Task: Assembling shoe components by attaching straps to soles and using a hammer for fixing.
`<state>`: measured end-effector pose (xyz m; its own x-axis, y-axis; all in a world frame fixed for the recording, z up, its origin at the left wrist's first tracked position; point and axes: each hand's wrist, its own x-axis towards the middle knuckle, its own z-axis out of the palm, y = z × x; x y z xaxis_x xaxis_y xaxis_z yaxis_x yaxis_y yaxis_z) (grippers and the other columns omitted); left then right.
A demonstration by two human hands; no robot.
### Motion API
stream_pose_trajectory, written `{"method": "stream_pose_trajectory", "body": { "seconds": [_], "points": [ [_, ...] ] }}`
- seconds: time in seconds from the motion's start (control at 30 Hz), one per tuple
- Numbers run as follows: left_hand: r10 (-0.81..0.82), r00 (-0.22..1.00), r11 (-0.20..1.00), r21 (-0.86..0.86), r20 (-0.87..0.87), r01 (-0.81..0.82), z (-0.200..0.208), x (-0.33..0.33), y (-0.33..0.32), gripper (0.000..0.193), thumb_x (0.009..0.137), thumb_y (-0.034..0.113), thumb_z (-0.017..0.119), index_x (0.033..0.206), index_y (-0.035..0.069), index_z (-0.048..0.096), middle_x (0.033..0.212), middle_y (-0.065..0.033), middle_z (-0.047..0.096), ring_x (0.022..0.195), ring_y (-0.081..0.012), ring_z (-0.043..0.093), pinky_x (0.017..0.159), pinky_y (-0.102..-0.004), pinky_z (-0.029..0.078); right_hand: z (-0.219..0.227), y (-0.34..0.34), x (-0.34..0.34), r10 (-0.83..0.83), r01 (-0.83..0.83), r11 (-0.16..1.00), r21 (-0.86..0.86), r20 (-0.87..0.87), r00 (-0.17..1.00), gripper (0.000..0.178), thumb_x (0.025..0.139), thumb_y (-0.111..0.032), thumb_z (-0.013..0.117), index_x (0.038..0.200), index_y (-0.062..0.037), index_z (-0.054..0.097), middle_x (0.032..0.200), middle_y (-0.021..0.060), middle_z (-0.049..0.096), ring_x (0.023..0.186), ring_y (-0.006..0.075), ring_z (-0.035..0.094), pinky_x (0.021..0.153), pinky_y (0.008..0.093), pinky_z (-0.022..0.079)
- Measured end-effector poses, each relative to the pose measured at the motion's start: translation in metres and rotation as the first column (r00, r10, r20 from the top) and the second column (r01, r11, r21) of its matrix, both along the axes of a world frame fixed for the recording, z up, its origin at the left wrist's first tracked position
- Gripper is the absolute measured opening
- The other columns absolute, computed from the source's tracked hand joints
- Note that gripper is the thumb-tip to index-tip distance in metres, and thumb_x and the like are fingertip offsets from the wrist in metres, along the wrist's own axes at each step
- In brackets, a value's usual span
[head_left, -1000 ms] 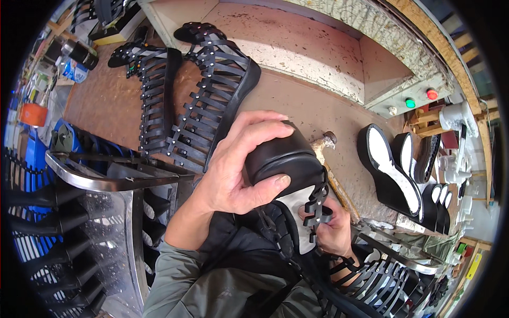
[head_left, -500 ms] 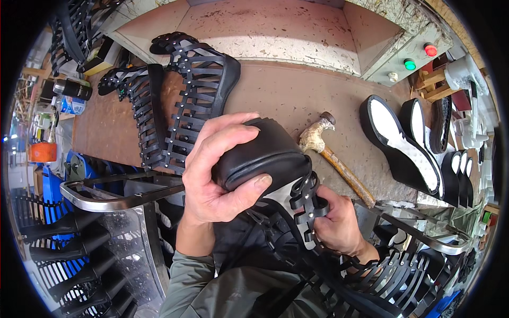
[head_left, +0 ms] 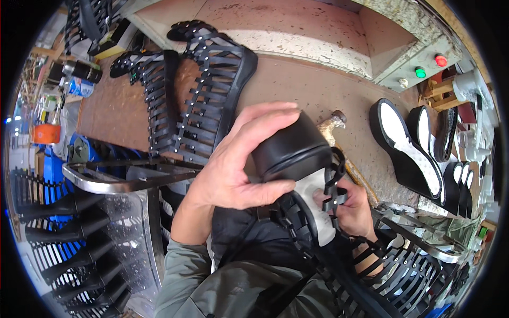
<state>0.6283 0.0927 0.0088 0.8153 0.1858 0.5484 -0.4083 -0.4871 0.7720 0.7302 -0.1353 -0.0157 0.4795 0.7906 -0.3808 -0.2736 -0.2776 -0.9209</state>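
Note:
A black strappy boot (head_left: pixel 294 148) is held over my lap, its rounded black heel end pointing up and away from me. My left hand (head_left: pixel 228 172) wraps round that end, fingers over the top and thumb along the near side. Bare grey-white lining or insole shows just below it. On the right, my right hand (head_left: pixel 356 212) grips the boot among its narrow straps, some fingers hidden behind them. The strapped shaft hangs down to the lower right, across my right forearm. Beyond the right hand, a hammer (head_left: pixel 363 177) with a wooden handle lies on the bench, partly covered by the boot.
Two strappy black boots (head_left: pixel 220 87) lie at the bench's back left. Black wedge soles with white tops (head_left: pixel 411 153) stand at the right. A metal rail (head_left: pixel 127 185) borders a rack of boots on the left. A box-like housing (head_left: pixel 392 69) with coloured buttons sits behind.
The boot and both hands have shifted right in the view, and the boot has turned, showing more of the pale area. The background has shifted slightly too.

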Motion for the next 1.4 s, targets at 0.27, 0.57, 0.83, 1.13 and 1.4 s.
{"method": "stream_pose_trajectory", "body": {
  "seconds": [0.27, 0.57, 0.83, 1.13, 1.4],
  "points": [
    [-0.09, 0.995, 0.995, -0.041, 0.047, 0.092, -0.005, -0.001, -0.002, 0.077, 0.068, 0.022, 0.078, 0.134, 0.0, 0.044, 0.13, -0.0267, 0.047, 0.12, -0.0347, 0.047, 0.1, -0.0421, 0.037, 0.012, 0.001, -0.004, 0.029, -0.029, 0.999, -0.021, -0.025, 0.999, 0.032, 0.073, 0.01, 0.046, 0.097, -0.0017, 0.062, 0.077, -0.001, 0.061, 0.065, 0.0026, 0.052, 0.056, 0.0192, 0.041],
    [0.157, 0.98, 0.984, -0.107, 0.126, -0.144, 0.005, -0.007, -0.031, 0.05, 0.072, 0.013, 0.073, 0.115, -0.007, 0.058, 0.115, -0.0288, 0.056, 0.104, -0.0333, 0.058, 0.087, -0.0366, 0.047, -0.007, -0.012, -0.017, 0.126, -0.103, 0.989, -0.102, 0.249, 0.96, 0.035, 0.072, 0.001, 0.052, 0.106, -0.0044, 0.056, 0.082, 0.0129, 0.066, 0.075, 0.0256, 0.066, 0.07, 0.0319, 0.051],
    [0.325, 0.946, 0.922, 0.219, 0.002, -0.318, 0.019, -0.016, -0.045, 0.056, 0.069, 0.012, 0.078, 0.118, -0.003, 0.054, 0.111, -0.0241, 0.055, 0.102, -0.0332, 0.056, 0.085, -0.0381, 0.048, 0.012, -0.007, -0.017, 0.268, -0.227, 0.931, -0.286, 0.112, 0.957, 0.036, 0.073, -0.002, 0.057, 0.108, -0.0036, 0.048, 0.088, 0.0168, 0.066, 0.077, 0.035, 0.066, 0.07, 0.0363, 0.052],
    [0.371, 0.923, 0.908, 0.172, 0.1, -0.383, 0.019, -0.013, -0.049, 0.052, 0.064, 0.007, 0.081, 0.109, -0.004, 0.058, 0.103, -0.0199, 0.061, 0.093, -0.0305, 0.06, 0.079, -0.036, 0.05, 0.005, -0.011, -0.024, 0.224, -0.205, 0.974, -0.095, 0.285, 0.932, 0.043, 0.076, 0.0, 0.056, 0.117, -0.0021, 0.043, 0.097, 0.0185, 0.067, 0.09, 0.0359, 0.066, 0.078, 0.0361, 0.053],
    [0.231, 0.964, 0.968, 0.128, -0.134, -0.215, 0.024, -0.024, -0.035, 0.078, 0.064, 0.018, 0.084, 0.128, -0.003, 0.046, 0.125, -0.0226, 0.048, 0.111, -0.0321, 0.053, 0.093, -0.0386, 0.044, -0.009, -0.007, -0.022, 0.036, -0.033, 0.999, -0.038, 0.08, 0.996, 0.031, 0.073, 0.007, 0.052, 0.103, 0.0012, 0.054, 0.089, 0.011, 0.068, 0.082, 0.0181, 0.066, 0.073, 0.0281, 0.05]
  ]
}}
